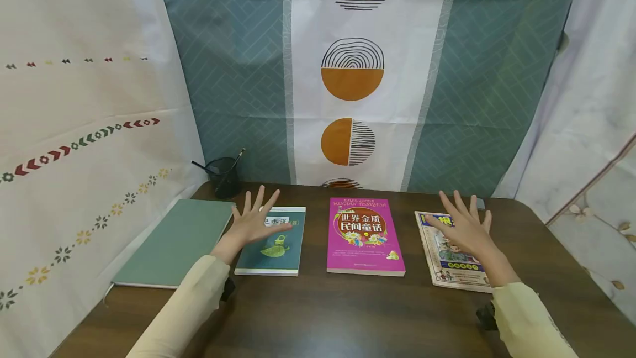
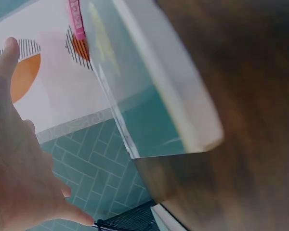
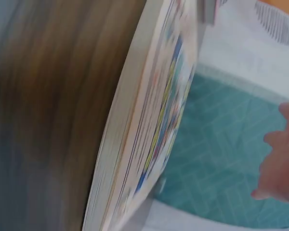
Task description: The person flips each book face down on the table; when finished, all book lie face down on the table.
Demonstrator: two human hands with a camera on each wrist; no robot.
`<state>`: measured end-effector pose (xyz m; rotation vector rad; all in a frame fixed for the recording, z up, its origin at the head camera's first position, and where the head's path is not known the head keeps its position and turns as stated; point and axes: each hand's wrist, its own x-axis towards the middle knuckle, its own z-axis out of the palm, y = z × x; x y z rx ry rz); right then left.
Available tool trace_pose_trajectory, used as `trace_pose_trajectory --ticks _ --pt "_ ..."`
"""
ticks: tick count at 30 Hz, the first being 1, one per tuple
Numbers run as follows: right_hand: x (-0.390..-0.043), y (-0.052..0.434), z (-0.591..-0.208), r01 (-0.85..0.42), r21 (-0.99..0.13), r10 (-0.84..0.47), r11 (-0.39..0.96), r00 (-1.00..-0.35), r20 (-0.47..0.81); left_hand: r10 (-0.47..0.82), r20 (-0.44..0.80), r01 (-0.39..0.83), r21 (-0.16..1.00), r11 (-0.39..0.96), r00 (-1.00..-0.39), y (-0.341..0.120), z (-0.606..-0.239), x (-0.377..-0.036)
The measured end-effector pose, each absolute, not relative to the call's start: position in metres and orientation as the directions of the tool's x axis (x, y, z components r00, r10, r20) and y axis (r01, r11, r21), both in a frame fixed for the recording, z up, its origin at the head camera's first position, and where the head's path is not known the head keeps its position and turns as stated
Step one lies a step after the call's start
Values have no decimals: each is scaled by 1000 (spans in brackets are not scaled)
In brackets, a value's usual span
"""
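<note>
With fingers spread, my left hand (image 1: 252,225) hovers over the upper left of a teal book (image 1: 275,250) that has a green leaf drawing. The left wrist view has this teal book (image 2: 149,110) beside the spread fingers. A pink book (image 1: 365,236) lies flat in the middle, between the hands. On the right, my right hand (image 1: 467,231) is spread above a comic-style book (image 1: 449,261), covering part of its cover. In the right wrist view the thick page edge of the comic-style book (image 3: 130,130) is close to the camera. Both hands hold nothing.
A large green notebook (image 1: 174,245) lies at the left of the dark wooden table (image 1: 348,314). Behind it stands a black mesh pen cup (image 1: 223,181) with pens. A small grey object (image 1: 480,204) sits at the back right. Patterned curtains (image 1: 238,70) hang around the table.
</note>
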<state>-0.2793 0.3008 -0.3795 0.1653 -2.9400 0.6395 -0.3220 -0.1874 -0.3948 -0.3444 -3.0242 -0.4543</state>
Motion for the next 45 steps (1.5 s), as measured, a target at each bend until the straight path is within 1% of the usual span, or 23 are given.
trace_pose_trajectory --ticks 9,14,20,23,26,32,38,42,45 --pt "-293 236 -383 -200 -437 -114 877 -970 215 188 95 206 248 947 -978 -206 -405 -313" --pt "-298 188 -393 -237 -477 -142 846 -964 226 159 51 167 273 948 -986 -220 -408 -306" --pt "-300 138 -396 -265 -547 -174 794 -961 214 138 -74 100 384 918 -988 -223 -408 -300" --pt "-300 118 -395 -275 -572 -181 773 -959 217 144 -112 77 460 885 -983 -218 -408 -301" --pt "-302 99 -394 -276 -598 -182 752 -960 215 142 -106 70 503 861 -984 -212 -411 -303" --pt "-304 63 -399 -294 -665 -217 686 -956 199 78 -86 26 487 873 -993 -210 -424 -303" --pt "-309 38 -413 -320 -714 -285 622 -943 174 15 -32 -4 520 854 -999 -211 -429 -301" --pt "-311 26 -421 -328 -756 -343 566 -928 147 6 -48 -20 521 853 -999 -208 -426 -300" --pt "-311 20 -429 -292 -808 -352 511 -929 114 21 -80 -25 533 846 -997 -209 -423 -300"
